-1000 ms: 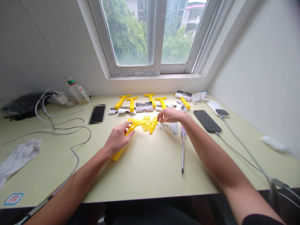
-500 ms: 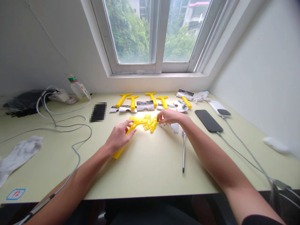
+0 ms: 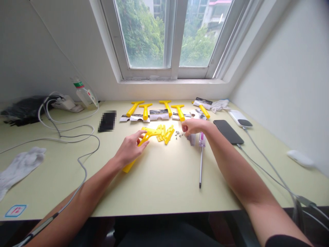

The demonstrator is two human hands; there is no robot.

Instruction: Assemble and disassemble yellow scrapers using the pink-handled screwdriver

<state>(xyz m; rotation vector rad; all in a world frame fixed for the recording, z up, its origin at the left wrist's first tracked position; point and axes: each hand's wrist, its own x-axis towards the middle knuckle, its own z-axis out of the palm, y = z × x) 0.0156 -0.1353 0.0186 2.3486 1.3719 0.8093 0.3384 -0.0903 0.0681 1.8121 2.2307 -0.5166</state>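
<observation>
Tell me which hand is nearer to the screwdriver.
Right. The right hand is just beyond and left of the screwdriver; the left hand is much farther left, around a yellow tool.

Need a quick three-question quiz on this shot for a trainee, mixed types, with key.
1. True or false: the screwdriver lies with its tip toward the near edge of the table.

2. Count: apart from the yellow tool in the left hand, how many yellow T-shaped tools lie toward the back?

3. Fill in: the small metal parts lie between the yellow pieces and the ____ hand.

Key: 1. True. 2. Five. 3. Right; the right hand is just beyond them.
</observation>
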